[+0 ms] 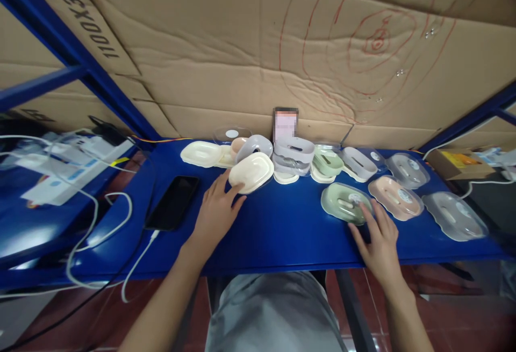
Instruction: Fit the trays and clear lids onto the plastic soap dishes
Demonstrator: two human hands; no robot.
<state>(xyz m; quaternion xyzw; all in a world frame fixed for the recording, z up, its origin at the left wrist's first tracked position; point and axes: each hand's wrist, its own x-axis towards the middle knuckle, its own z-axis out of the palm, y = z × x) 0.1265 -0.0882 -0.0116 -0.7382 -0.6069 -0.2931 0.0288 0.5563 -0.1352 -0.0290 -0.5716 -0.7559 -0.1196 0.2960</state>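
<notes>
My left hand (220, 204) has its fingers at the near left edge of a cream oval soap dish (253, 172), one fingertip over its rim; the dish lies tilted against the pile behind. Spread fingers of my right hand (377, 234) touch the right end of a green soap dish (341, 204) under a clear cover with a round label. To its right sit a covered pink soap dish (393, 199) and a covered grey one (455, 216). Behind them is another covered grey dish (408, 170). Lilac dish parts (294, 150) are stacked at the back centre.
A black phone (172, 202) lies on the blue table (266, 239) at left, beside a white cable. Another phone (286, 122) leans on the cardboard wall (209, 72). A white power strip (76, 169) and cords crowd the far left; an open carton (455, 165) stands far right.
</notes>
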